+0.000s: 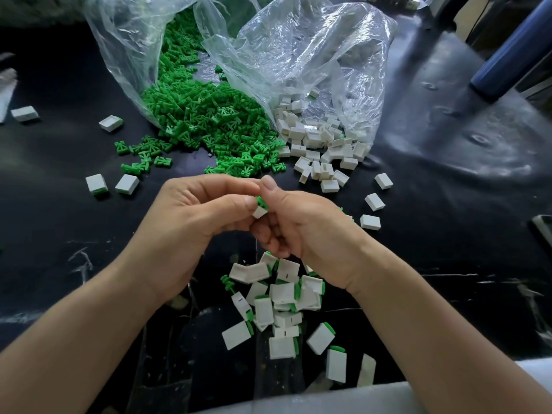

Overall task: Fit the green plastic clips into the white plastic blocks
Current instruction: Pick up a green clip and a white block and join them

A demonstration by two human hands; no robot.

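Both hands meet over the middle of the black table. My left hand pinches a small white block between thumb and fingers. A green clip sticks out of the block's top, and my right hand pinches it with thumb and forefinger. Behind the hands, a heap of loose green clips spills from a clear bag. To its right, loose white blocks spill from a second clear bag. Below the hands lies a pile of white blocks with green clips fitted.
Stray white blocks lie at the left and right of the table. The clear plastic bags rise at the back. A blue cylinder leans at the upper right. A dark flat object sits at the right edge.
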